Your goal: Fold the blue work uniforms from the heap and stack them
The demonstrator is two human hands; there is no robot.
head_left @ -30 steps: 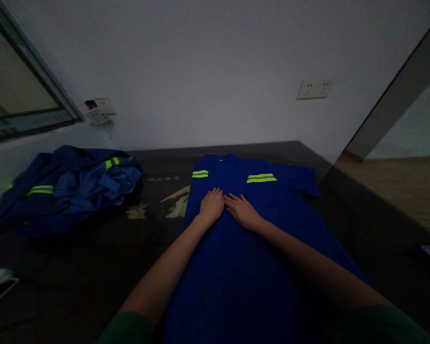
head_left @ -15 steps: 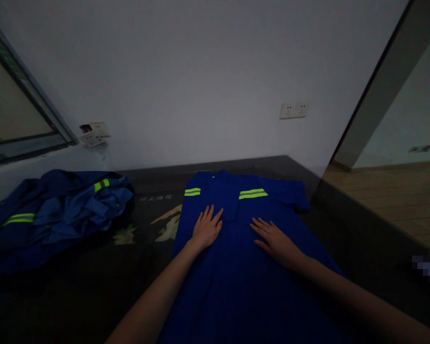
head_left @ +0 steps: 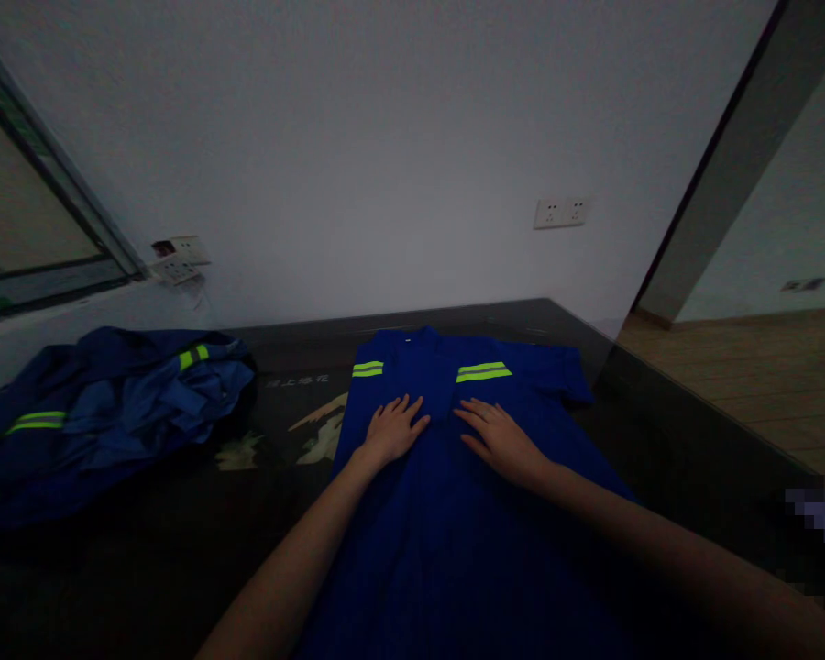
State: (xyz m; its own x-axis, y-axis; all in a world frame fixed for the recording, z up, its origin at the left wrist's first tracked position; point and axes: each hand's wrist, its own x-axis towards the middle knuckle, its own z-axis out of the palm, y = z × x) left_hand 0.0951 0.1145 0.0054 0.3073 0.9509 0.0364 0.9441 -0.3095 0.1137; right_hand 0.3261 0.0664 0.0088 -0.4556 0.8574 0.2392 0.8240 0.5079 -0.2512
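Observation:
A blue work shirt with yellow-green reflective stripes lies spread on the dark table, its collar toward the wall. My left hand rests flat on the left side of its front, fingers spread. On the other side of the front, below the right chest stripe, my right hand lies palm down with its fingers stretched out. Neither hand grips the cloth. One short sleeve sticks out to the right; the left sleeve is not seen spread out. The shirt's lower part fades into shadow.
A crumpled heap of blue clothing with similar stripes lies on the table's left. The dark table carries a printed picture and meets a pale wall with sockets. A window is at left, wooden floor at right.
My right hand has slid left and slightly toward the collar across the shirt front. My left hand has shifted slightly left. The shirt looks much the same.

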